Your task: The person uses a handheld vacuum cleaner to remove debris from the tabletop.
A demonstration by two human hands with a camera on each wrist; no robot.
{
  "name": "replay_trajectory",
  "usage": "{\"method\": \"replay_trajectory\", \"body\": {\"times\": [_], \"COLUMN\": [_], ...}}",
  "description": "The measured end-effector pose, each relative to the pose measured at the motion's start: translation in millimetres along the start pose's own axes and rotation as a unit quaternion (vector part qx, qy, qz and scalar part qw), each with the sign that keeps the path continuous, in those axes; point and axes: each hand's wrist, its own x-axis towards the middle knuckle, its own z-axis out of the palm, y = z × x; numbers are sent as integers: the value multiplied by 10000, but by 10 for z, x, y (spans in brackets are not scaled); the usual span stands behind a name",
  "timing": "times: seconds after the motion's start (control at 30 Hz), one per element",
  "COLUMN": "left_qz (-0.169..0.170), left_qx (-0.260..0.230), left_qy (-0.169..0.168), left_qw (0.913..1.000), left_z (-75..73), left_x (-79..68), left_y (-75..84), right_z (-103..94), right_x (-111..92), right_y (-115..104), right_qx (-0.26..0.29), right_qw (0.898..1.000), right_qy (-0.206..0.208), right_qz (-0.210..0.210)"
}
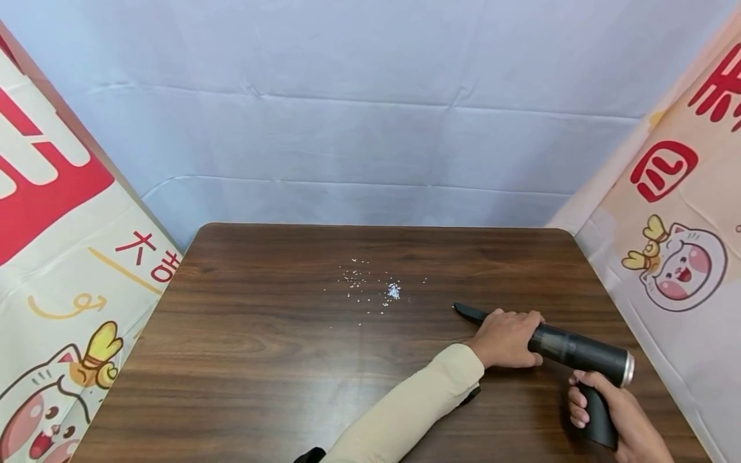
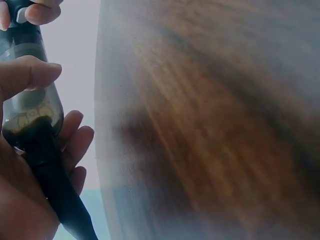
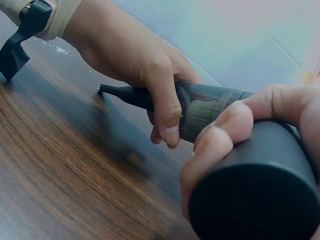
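A black handheld vacuum cleaner (image 1: 602, 357) is held over the right side of the table, its narrow nozzle (image 1: 470, 313) pointing left. My left hand (image 1: 508, 337) grips the front of it, where the nozzle joins the clear dust cup (image 2: 37, 102); the thumb and fingers wrap round it in the left wrist view. My right hand (image 1: 613, 411) is curled round the pistol handle (image 3: 255, 200), with its round base facing the right wrist camera. Left of the nozzle tip lie scattered white bits (image 1: 393, 291), one small heap with loose grains around it.
The dark wood-grain table (image 1: 260, 373) has its far edge against a pale cloth backdrop (image 1: 347, 141). Printed banners (image 1: 677, 270) hang along both sides. A black strap (image 3: 27, 37) sits on the left wrist, over a beige sleeve (image 1: 405, 405).
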Motion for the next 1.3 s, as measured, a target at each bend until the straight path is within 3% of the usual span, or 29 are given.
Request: {"method": "replay_trajectory", "body": {"times": [0.27,0.67,1.0,1.3], "left_qz": [-25,-97,-112,-95], "left_qx": [32,25,-68,-236], "left_qy": [81,101,198,210], "left_qw": [10000,9999,9997,9995], "left_z": [3,15,-23,-56], "left_x": [-16,-36,-42,-10], "left_y": [-29,-122,-247,-440], "right_z": [37,58,154,259], "right_x": [17,118,252,432], "right_y": [-29,10,2,40], "right_qx": [-45,69,-233,-520], "right_qw": [9998,9999,9971,9910], "right_qy": [88,69,685,1232], "right_qz": [174,94,215,-39]}}
